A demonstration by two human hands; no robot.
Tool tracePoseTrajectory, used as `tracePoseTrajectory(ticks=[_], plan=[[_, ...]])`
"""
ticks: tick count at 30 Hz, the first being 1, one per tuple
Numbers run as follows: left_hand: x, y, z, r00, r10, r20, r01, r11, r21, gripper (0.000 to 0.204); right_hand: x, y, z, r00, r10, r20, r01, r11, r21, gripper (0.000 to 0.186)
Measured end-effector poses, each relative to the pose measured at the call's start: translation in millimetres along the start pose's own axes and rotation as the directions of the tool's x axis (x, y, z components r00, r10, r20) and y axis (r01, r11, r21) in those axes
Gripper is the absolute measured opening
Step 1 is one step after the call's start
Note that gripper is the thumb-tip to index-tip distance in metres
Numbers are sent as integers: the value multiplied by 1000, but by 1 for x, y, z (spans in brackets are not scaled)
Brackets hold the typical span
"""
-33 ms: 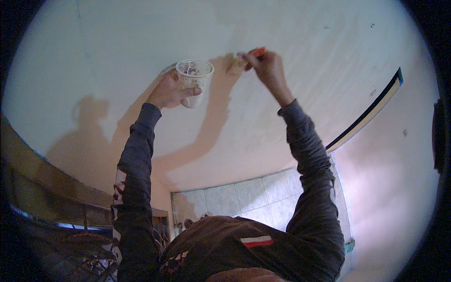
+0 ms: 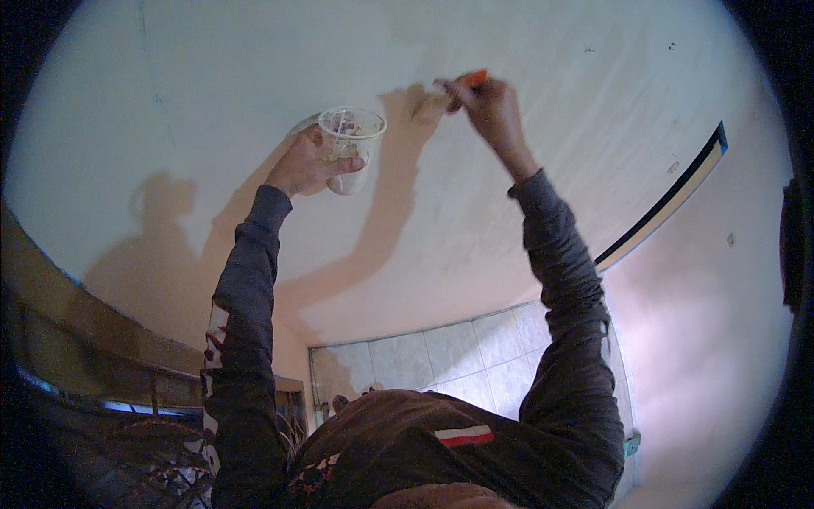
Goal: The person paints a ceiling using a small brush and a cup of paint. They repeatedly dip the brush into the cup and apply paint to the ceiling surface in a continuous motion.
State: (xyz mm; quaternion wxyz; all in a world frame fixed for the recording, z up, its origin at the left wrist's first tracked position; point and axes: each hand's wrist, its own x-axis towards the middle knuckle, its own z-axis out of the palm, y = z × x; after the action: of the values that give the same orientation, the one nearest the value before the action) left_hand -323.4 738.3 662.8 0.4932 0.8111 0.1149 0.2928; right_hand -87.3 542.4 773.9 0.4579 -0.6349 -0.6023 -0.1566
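Observation:
My left hand [image 2: 298, 164] is closed around a clear plastic cup [image 2: 348, 146] with a wide rim. Whitish stuff coats its inside and lies at the bottom. Higher and to the right, my right hand [image 2: 498, 110] grips a paintbrush by its orange handle [image 2: 476, 78]. The brush's pale head, smeared by motion, points left toward the light-coloured wall [image 2: 254, 59]. Whether the bristles touch the wall I cannot tell. Damp-looking darker streaks show on the wall around my right hand.
Shadows of my head and arms fall on the wall. A long dark-edged recess [image 2: 670, 195] lies to the right. Pale tiles [image 2: 454, 343] show below, behind my body, and dark cluttered shapes [image 2: 153, 424] stand at lower left.
My right hand has shifted slightly up and to the right with the paintbrush. My left hand and the cup stay where they were.

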Motion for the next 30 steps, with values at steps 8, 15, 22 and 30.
tracePoseTrajectory(ticks=[8,15,22,30], plan=[[-3,15,7,1000,15,5,-15,1000,-23,63,110,-62,-81,947,-104,-303,160,973,166,37],[-11,11,19,985,101,-137,-106,994,-32,62,58,-37,-66,984,-163,77,175,964,-199,36],[-13,31,17,996,26,-85,-25,1000,13,61,75,-43,-54,926,-178,334,158,984,87,28],[-6,10,9,996,61,-60,-67,991,-115,66,181,-72,-104,820,-571,25,570,820,46,35]])
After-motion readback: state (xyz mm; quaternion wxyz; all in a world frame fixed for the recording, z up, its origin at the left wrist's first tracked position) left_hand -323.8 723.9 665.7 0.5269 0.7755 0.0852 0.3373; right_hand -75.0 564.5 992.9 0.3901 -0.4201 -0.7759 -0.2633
